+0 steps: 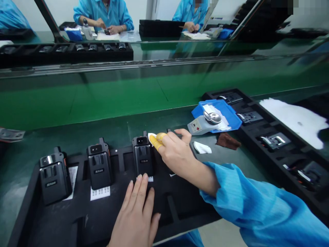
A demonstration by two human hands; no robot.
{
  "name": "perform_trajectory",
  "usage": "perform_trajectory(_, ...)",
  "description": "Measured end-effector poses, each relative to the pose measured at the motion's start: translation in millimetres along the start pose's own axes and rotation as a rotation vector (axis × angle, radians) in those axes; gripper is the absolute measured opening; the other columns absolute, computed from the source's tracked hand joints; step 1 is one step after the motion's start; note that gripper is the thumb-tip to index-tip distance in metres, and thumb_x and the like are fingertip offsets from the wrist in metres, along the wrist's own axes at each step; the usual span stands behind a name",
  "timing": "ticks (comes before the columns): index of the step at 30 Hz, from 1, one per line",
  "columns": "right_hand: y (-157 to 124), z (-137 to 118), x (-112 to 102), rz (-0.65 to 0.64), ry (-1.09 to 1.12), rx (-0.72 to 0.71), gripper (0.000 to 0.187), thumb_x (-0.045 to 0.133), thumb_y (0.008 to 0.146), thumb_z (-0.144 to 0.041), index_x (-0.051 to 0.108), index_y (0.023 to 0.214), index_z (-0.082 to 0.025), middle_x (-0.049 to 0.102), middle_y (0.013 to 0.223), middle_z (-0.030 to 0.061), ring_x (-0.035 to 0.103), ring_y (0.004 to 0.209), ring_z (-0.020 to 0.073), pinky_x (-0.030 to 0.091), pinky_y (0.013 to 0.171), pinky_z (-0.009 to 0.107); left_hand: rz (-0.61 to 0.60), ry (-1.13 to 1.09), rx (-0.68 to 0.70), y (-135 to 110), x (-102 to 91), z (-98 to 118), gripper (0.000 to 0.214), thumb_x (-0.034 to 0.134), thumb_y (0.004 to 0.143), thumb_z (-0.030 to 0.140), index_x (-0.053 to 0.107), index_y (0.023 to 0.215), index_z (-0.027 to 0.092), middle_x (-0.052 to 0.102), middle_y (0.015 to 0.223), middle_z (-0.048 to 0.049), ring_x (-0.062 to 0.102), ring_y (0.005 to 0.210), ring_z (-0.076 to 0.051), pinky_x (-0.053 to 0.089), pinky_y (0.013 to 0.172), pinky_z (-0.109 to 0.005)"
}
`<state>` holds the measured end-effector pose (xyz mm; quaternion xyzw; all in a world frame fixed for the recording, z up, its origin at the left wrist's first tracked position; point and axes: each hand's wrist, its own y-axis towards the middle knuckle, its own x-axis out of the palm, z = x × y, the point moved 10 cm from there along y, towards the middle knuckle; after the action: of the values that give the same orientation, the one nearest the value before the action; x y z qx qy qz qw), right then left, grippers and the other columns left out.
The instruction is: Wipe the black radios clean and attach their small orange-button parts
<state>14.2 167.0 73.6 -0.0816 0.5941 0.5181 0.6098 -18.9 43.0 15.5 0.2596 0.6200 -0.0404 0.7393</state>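
My right hand (177, 151), with yellow finger cots on its fingers, pinches a small white wipe (150, 138) against the upper right corner of a black handheld radio (144, 160) marked "Riton". My left hand (136, 214) lies flat with fingers stretched out, its fingertips at the lower end of that radio. Two similar radios, one (99, 168) in the middle left and another (53, 180) at far left, lie in the black foam tray (61, 224). White printed labels (100, 193) show under them. Behind my right hand, part of another device is mostly hidden.
A blue bin (232, 118) holds white wipes and a dispenser bottle (200, 125) with a metal cup top. Near it lie a folded white wipe (202, 148) and a brown cloth (228, 141). Another foam tray (272, 137) with devices stands right. Co-workers sit beyond the green partition (115, 99).
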Motion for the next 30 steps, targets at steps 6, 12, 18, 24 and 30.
perform_trajectory(6, 12, -13, -11, 0.080, 0.079, -0.097, 0.022, 0.047, 0.090, -0.015, 0.068, 0.090, -0.021, 0.064, 0.081, -0.0007, 0.045, 0.076, 0.0140, 0.018, 0.090, 0.038, 0.023, -0.025, -0.050, 1, -1.9, -2, 0.037, 0.046, 0.089, 0.035, 0.059, 0.116, 0.013, 0.050, 0.135, -0.0191, 0.044, 0.128, -0.030, 0.045, 0.098, -0.040)
perform_trajectory(12, 11, -22, -1, 0.045, 0.115, -0.198, 0.023, 0.046, 0.091, -0.017, 0.068, 0.091, -0.024, 0.066, 0.084, -0.0017, 0.046, 0.079, 0.0142, 0.017, 0.093, 0.039, 0.021, -0.039, -0.052, 3, -4.5, -2, 0.034, 0.047, 0.089, 0.033, 0.060, 0.113, 0.012, 0.051, 0.135, -0.0199, 0.046, 0.127, -0.030, 0.046, 0.096, -0.040)
perform_trajectory(18, -5, 1, -4, -0.020, 0.051, -0.097, 0.025, 0.047, 0.088, -0.011, 0.068, 0.079, -0.022, 0.065, 0.080, -0.0003, 0.047, 0.077, 0.0143, 0.018, 0.092, 0.039, 0.021, -0.048, -0.066, 4, -4.9, -1, 0.032, 0.047, 0.088, 0.031, 0.060, 0.111, 0.012, 0.052, 0.133, -0.0210, 0.048, 0.125, -0.030, 0.049, 0.093, -0.042)
perform_trajectory(24, -23, -29, -20, 0.026, 0.186, -0.086, 0.026, 0.044, 0.090, -0.012, 0.068, 0.091, -0.022, 0.066, 0.082, -0.0011, 0.048, 0.078, 0.0126, 0.023, 0.090, 0.036, 0.021, -0.081, -0.125, 6, -7.3, -2, 0.030, 0.044, 0.089, 0.027, 0.060, 0.110, 0.011, 0.051, 0.135, -0.0204, 0.045, 0.128, -0.030, 0.047, 0.097, -0.046)
perform_trajectory(30, -24, -52, -14, -0.006, 0.191, -0.153, 0.024, 0.045, 0.090, -0.015, 0.068, 0.088, -0.022, 0.065, 0.082, -0.0010, 0.047, 0.079, 0.0140, 0.021, 0.092, 0.038, -0.033, -0.114, -0.135, 4, -2.3, -3, 0.033, 0.044, 0.089, 0.028, 0.059, 0.112, 0.009, 0.050, 0.135, -0.0217, 0.044, 0.128, -0.032, 0.045, 0.099, -0.049)
